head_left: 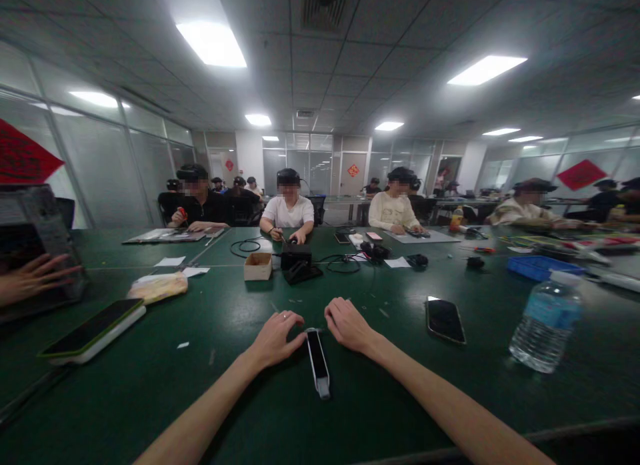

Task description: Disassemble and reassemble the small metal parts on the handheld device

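A slim white-rimmed device (319,362) with a long black face lies on the green table, its grey end towards me. My left hand (277,338) rests just left of its far end, fingers bent and thumb apart from them. The thumb tip comes close to the device's edge; whether it touches I cannot tell. A ring shows on one finger. To the right of the device, my right hand (347,325) lies on the table with its fingers curled together. Nothing shows in it, though its palm side is hidden.
Right of me are a smartphone (445,319), a water bottle (546,325) and a blue tray (543,267). A green-edged phone on a white block (95,328) and a plastic bag (158,288) lie left. Ahead stand a small box (258,267) and a black device (296,257). Co-workers sit opposite; another person's hand (37,278) is at left.
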The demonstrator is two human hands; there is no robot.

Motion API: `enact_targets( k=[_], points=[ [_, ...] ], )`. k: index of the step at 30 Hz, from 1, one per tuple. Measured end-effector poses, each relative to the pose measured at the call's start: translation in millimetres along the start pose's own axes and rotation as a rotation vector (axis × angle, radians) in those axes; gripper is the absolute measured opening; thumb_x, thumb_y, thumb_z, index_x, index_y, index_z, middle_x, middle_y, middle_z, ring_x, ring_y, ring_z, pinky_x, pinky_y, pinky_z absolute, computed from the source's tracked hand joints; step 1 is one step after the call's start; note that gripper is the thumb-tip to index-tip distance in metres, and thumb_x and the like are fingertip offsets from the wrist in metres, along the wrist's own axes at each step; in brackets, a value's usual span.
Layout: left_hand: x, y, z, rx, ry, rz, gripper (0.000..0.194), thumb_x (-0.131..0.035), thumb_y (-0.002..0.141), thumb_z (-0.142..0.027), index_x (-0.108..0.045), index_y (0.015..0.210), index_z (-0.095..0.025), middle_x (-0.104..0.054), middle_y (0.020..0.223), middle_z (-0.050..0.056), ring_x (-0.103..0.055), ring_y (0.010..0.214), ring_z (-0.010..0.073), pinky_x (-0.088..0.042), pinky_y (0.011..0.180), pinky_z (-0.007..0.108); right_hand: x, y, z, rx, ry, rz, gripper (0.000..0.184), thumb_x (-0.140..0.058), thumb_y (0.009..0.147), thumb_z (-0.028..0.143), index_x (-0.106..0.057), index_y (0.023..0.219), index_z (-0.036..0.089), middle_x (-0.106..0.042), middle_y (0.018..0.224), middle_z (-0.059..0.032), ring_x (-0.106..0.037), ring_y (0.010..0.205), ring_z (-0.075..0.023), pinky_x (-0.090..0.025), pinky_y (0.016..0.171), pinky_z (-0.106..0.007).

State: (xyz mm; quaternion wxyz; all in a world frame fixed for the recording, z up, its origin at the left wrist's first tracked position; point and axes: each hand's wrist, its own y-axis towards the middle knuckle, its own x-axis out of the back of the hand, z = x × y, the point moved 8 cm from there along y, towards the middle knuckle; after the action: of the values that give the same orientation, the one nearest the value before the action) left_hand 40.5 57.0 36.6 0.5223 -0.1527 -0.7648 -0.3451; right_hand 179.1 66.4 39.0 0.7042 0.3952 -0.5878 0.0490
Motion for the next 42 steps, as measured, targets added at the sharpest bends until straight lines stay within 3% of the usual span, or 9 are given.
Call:
enact_targets(
  k=[6,11,19,26,31,35,42],
  points=[
    [0.9,0.1,-15.1,-0.09,0.023,-0.074,0.012,-0.055,0.087,-0.028,-0.057,0.094,-0.019,-0.064,0.094,0.003,-0.057,0.088,0.0192,-0.041,0.079,0.031,8.6,-3.4,29.5,0.121,0.275,-0.121,0.009,-0.043,0.09,0.015,-0.051,0.089,0.016,-0.057,0.089,-0.0071,-0.049,0.085,-0.0185,-0.039,0.078,-0.032],
    [2.1,-1.6,-21.8,-0.126,0.021,-0.098,0.008,-0.052,0.089,-0.024,-0.058,0.09,-0.019,-0.065,0.09,0.003,-0.058,0.083,0.0167,-0.04,0.075,0.029,3.3,-5.6,36.9,0.122,0.399,-0.101,0.009,-0.044,0.092,0.018,-0.053,0.09,0.016,-0.057,0.089,-0.0063,-0.05,0.086,-0.0179,-0.041,0.078,-0.032],
    [-1.6,-1.0,-16.3,-0.101,0.033,-0.121,0.009,-0.049,0.087,-0.019,-0.058,0.085,-0.019,-0.064,0.083,0.002,-0.058,0.079,0.0167,-0.039,0.075,0.029,4.1,-5.7,36.9,0.108,0.41,-0.055,0.009,-0.047,0.091,0.015,-0.056,0.091,0.016,-0.059,0.091,-0.0059,-0.051,0.087,-0.0177,-0.041,0.079,-0.032],
    [-0.9,-0.3,-14.3,-0.044,0.024,-0.067,0.008,-0.047,0.081,-0.018,-0.055,0.082,-0.019,-0.062,0.083,0.002,-0.056,0.077,0.0168,-0.039,0.075,0.029,5.0,-5.6,34.7,0.165,0.303,-0.067,0.01,-0.05,0.09,0.019,-0.059,0.094,0.016,-0.061,0.095,-0.0067,-0.051,0.09,-0.0179,-0.04,0.083,-0.033],
    [-4.4,1.6,-1.6,0.052,0.052,0.032,0.009,-0.045,0.08,-0.022,-0.052,0.077,-0.019,-0.06,0.077,0.002,-0.055,0.073,0.0176,-0.038,0.072,0.029,4.8,-4.7,6.7,0.074,0.174,-0.059,0.011,-0.05,0.09,0.018,-0.06,0.092,0.016,-0.061,0.094,-0.007,-0.052,0.09,-0.0182,-0.039,0.082,-0.033],
    [-10.8,1.1,9.0,0.125,0.073,0.13,0.008,-0.045,0.079,-0.021,-0.052,0.077,-0.019,-0.061,0.079,0.002,-0.056,0.074,0.018,-0.038,0.071,0.029,-2.7,-6.8,-12.0,0.016,0.132,0.032,0.011,-0.052,0.087,0.016,-0.062,0.09,0.016,-0.062,0.092,-0.0062,-0.053,0.088,-0.018,-0.04,0.079,-0.033],
    [-12.6,0.1,8.5,0.142,0.056,0.179,0.01,-0.045,0.081,-0.02,-0.054,0.082,-0.019,-0.063,0.085,0.003,-0.057,0.077,0.0181,-0.039,0.072,0.029,-15.0,-8.7,-4.0,0.05,0.195,0.131,0.013,-0.051,0.085,0.014,-0.064,0.09,0.016,-0.062,0.092,-0.0058,-0.054,0.089,-0.0173,-0.04,0.08,-0.032]
  ],
)
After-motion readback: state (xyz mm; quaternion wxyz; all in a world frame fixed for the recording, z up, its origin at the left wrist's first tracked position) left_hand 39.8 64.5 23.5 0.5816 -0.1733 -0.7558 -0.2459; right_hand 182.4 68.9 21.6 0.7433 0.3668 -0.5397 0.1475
